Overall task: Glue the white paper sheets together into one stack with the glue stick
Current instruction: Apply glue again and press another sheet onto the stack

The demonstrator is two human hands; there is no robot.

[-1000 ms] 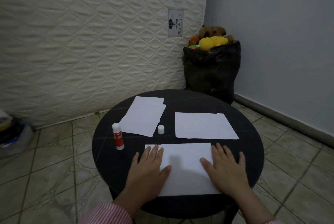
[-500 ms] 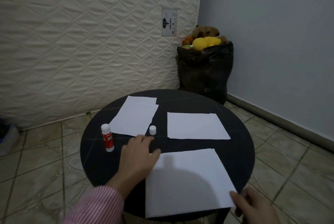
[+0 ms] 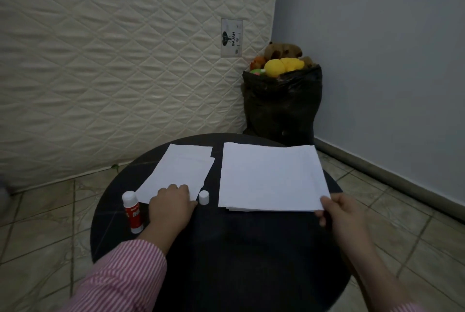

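while right hand (image 3: 339,213) pinches the paper stack (image 3: 270,178) corner — mid-task.
i see left hand (image 3: 171,204) fingers curled on loose sheets (image 3: 178,173) — glue stick (image 3: 132,211) beside.

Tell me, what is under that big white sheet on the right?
More white sheets: their edges peek out beneath the top sheet along its near edge. How many cannot be counted, since it covers them. The right hand pinches its near corner.
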